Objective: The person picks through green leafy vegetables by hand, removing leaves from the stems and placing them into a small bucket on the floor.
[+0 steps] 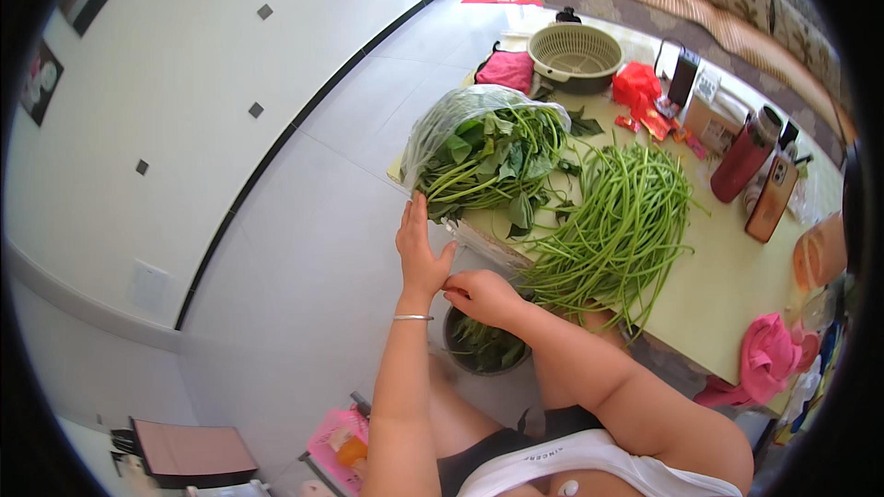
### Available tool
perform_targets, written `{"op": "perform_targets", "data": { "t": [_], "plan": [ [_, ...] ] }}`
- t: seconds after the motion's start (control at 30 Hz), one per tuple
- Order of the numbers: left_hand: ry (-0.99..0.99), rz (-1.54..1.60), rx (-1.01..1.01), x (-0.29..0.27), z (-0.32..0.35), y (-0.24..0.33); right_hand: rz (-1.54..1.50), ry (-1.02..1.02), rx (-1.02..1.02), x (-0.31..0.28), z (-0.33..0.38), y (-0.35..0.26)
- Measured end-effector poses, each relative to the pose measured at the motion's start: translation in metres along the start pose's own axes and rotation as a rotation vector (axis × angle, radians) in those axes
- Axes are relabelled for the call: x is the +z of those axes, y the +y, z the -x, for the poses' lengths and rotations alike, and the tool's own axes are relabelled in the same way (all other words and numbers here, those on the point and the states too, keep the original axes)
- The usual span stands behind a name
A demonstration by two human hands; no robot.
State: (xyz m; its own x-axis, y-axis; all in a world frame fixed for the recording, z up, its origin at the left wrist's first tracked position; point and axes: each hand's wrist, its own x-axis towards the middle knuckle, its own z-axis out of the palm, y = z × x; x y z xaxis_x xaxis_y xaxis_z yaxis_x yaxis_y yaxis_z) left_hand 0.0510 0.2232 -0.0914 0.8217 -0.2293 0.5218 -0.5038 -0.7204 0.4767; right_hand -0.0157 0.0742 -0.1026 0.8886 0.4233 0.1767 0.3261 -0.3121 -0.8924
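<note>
stems, thin, smooth and bright green, lie in a loose, springy tangle on the pale yellow table. the heap's long axis slants from the far side toward the person, lower ends reaching over the near edge. beside it, crinkled clear plastic bag drapes around broad, soft leafy greens, whose stalks run slantwise toward the lower left. below, a round dark bucket contains loose green leaves. farther back is a round olive colander with slotted walls. the left hand is spread wide, fingers straight and upright, tips at the bag's near edge. the right hand, above the bucket, curls its fingers narrowly near the left wrist; i cannot tell whether it holds anything.
</note>
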Motion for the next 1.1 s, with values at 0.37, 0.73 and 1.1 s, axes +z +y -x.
{"op": "perform_targets", "data": {
  "t": [0.37,0.73,1.1],
  "plan": [
    [0.054,-0.135,0.095,-0.007,-0.002,-0.002,0.062,0.606,-0.200,0.001,-0.012,-0.041],
    [0.027,-0.102,-0.070,-0.016,0.004,0.001,1.097,0.282,-0.381,-0.073,-0.106,-0.027],
    [-0.047,-0.045,-0.124,-0.014,-0.002,-0.002,0.923,0.136,-0.348,-0.129,-0.094,-0.037]
  ]
}}
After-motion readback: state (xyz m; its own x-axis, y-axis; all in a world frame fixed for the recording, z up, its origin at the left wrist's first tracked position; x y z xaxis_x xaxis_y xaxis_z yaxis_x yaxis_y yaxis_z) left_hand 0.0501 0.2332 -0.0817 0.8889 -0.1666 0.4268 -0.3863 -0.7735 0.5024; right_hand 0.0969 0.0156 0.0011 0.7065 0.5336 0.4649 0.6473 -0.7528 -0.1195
